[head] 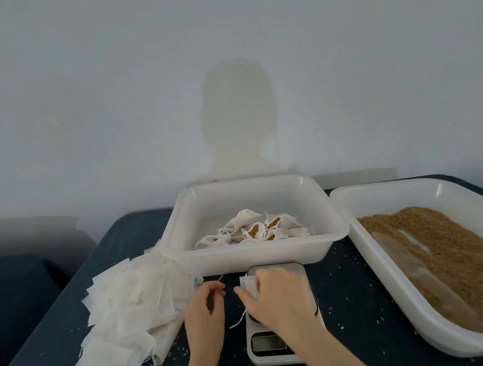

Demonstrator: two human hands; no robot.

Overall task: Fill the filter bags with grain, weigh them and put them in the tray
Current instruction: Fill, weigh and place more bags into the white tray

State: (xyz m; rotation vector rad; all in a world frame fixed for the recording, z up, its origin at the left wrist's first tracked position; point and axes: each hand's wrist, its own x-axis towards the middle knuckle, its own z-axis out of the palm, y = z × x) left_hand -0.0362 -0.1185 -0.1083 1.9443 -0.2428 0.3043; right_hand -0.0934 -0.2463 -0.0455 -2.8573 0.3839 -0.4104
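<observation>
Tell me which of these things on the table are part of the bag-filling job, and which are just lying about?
Part of the job:
- filter bag held in the right hand
- drawstring pinched by the left hand
- scale
- tray of filled bags
- tray of grain
- pile of empty bags

Lying about:
- spilled grains on the dark tablecloth

Scale (pixel 284 348) as reference: filled-bag tray (pixel 180 237) directly behind; grain tray (pixel 359 242) right; empty filter bags (pixel 127 302) left.
</observation>
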